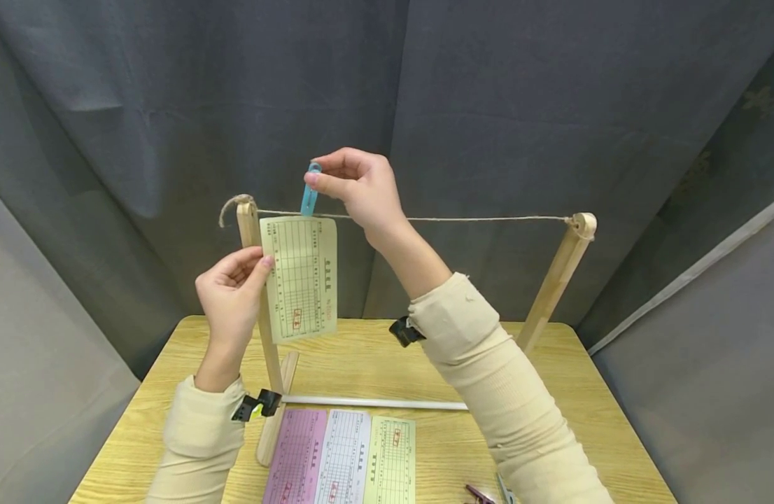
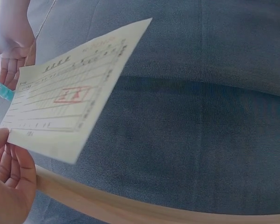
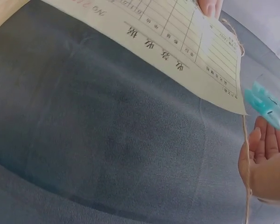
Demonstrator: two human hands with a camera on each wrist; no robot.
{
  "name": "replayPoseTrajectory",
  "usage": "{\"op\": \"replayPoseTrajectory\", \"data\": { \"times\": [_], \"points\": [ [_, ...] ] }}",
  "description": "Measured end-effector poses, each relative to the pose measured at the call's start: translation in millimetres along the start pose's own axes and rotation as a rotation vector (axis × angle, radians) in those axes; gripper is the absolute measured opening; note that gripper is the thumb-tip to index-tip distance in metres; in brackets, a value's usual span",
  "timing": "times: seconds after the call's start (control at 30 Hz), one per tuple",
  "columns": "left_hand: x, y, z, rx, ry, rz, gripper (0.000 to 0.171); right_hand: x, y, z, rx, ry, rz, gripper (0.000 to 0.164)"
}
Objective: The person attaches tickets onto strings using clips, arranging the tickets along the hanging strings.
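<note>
A pale yellow receipt slip [image 1: 301,280], printed with a grid and a red stamp, hangs upright with its top edge at the twine [image 1: 488,219]. My left hand [image 1: 231,287] pinches its left edge between thumb and fingers. Above the slip, my right hand [image 1: 362,189] holds a light blue clothespin [image 1: 310,190] by its upper end, its lower tip right at the twine and the slip's top edge. The right wrist view has the clothespin [image 3: 266,106] close beside the slip's top edge [image 3: 224,93].
Two wooden posts [image 1: 553,287] carry the twine, with a white rod [image 1: 374,402] low between them. Purple [image 1: 297,455], white [image 1: 341,455] and yellow [image 1: 390,462] slips lie on the wooden table [image 1: 141,434]. A dark clothespin [image 1: 479,495] lies near the front edge; grey curtains stand behind.
</note>
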State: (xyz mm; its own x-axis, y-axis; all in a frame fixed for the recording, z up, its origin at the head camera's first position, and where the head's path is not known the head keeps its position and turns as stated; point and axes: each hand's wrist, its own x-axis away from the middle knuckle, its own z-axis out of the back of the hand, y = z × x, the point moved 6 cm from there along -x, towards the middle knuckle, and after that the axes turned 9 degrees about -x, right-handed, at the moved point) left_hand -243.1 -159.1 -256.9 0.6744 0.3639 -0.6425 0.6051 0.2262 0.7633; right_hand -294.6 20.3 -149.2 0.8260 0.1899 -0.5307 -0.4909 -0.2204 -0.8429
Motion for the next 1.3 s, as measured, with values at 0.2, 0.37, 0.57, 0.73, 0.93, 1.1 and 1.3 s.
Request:
{"op": "replayPoseTrajectory", "data": {
  "times": [0.2,0.37,0.57,0.73,0.93,1.1,1.3],
  "points": [
    [0.2,-0.7,-1.0,0.001,-0.005,-0.007,0.017,-4.3,1.4,2.2,-0.031,0.073,0.004,0.006],
    [-0.3,-0.8,-2.2,0.005,-0.013,-0.011,0.016,-8.1,5.2,3.5,-0.013,0.095,-0.020,0.012],
    [-1.1,1.8,-1.3,0.005,0.005,-0.003,0.016,-10.9,12.4,-0.8,0.028,0.061,-0.077,0.007],
    [-1.3,2.7,-0.7,0.015,0.006,0.002,0.016,-8.8,14.9,-3.8,0.074,0.041,-0.106,0.006],
    [-1.7,5.7,1.6,0.009,0.019,-0.013,0.017,-5.6,13.4,-9.3,0.128,0.007,-0.119,0.007],
    [-0.8,6.2,2.3,0.015,0.024,-0.012,0.020,-3.4,15.6,-12.0,0.171,-0.005,-0.141,0.006],
    [0.0,5.5,2.0,0.007,0.029,-0.011,0.020,-1.6,19.1,-12.3,0.190,-0.009,-0.150,0.007]
  ]
}}
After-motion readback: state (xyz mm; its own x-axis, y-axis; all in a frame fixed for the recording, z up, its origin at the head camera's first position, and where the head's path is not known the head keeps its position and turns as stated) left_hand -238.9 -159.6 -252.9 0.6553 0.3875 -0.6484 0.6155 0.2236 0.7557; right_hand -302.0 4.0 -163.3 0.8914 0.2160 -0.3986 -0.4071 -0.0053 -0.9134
